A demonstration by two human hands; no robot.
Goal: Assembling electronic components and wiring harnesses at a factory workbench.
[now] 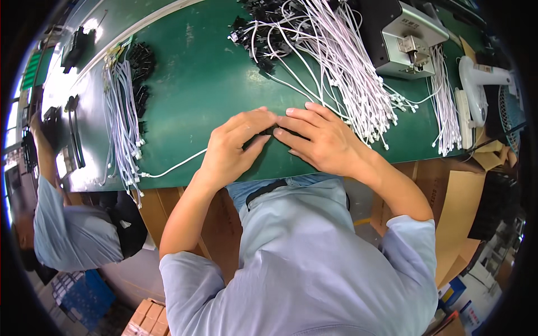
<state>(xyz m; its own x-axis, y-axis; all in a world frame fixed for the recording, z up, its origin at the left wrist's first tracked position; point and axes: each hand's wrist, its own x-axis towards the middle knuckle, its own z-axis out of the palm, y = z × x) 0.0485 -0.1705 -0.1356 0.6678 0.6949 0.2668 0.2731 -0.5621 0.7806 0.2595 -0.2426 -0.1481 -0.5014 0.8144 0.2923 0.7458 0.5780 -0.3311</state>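
My left hand (235, 143) and my right hand (322, 137) meet fingertip to fingertip over the near part of the green table. Out from under my left hand runs a thin white cable (178, 166), ending in a small white connector at the left. That hand is closed on the cable, thumb against the fingers. Between the fingertips a small dark piece (273, 130) just shows, mostly hidden. The fingers of my right hand are bent, with their tips pressed in at the same spot; what they grip is covered.
Right of my hands lies a large bundle of white cables (347, 73) with black ends. Behind it stands a grey-and-black machine (412, 39), with more cables and a white fan (476, 84) beside it. Another cable bundle (120, 112) lies left. A co-worker's arm (47, 151) reaches in at far left.
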